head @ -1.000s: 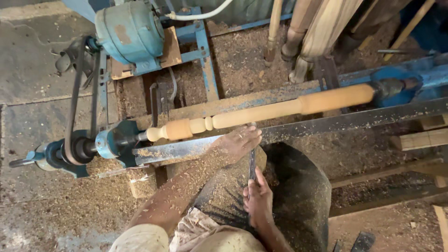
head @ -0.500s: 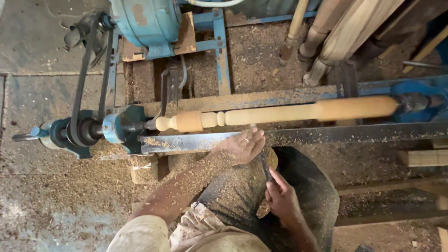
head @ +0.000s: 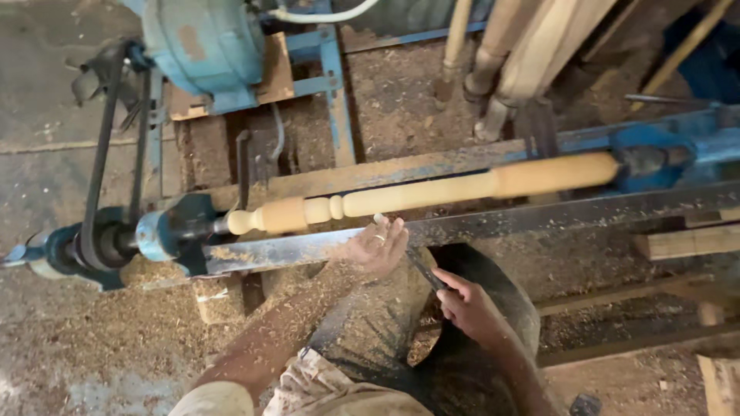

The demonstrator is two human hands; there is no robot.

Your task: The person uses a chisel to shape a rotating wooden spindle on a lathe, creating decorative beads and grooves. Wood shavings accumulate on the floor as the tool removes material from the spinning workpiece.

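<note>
- Pale wood spindle [head: 432, 192] sits horizontal on the lathe, btwn blue headstock [head: 166, 231] at left & blue tailstock [head: 655, 158] at right; left end already shaped w/ beads and a rounded tip, right part thicker and plain.
- Left hand [head: 378, 248], dusted w/ sawdust, rests on the long metal tool rest [head: 493, 225] just below the spindle; fingers curled over the front of a chisel [head: 424, 271] (ring on one finger), fingertips just beside the wood.
- Right hand [head: 470, 308] lower down, near the body; its grip is closed round the chisel's rear end. Handle mostly hidden in the fist.
- Chisel runs diagonally up-left from right hand to left hand; can't tell if its tip touches the spindle.
- Black drive belt [head: 100, 162] goes from headstock pulley up to a light-blue motor [head: 204, 46] at top left.
- Several turned wooden posts [head: 509, 54] lean at top, behind the lathe.
- Sawdust [head: 85, 339] thick on the floor & lathe bed.
</note>
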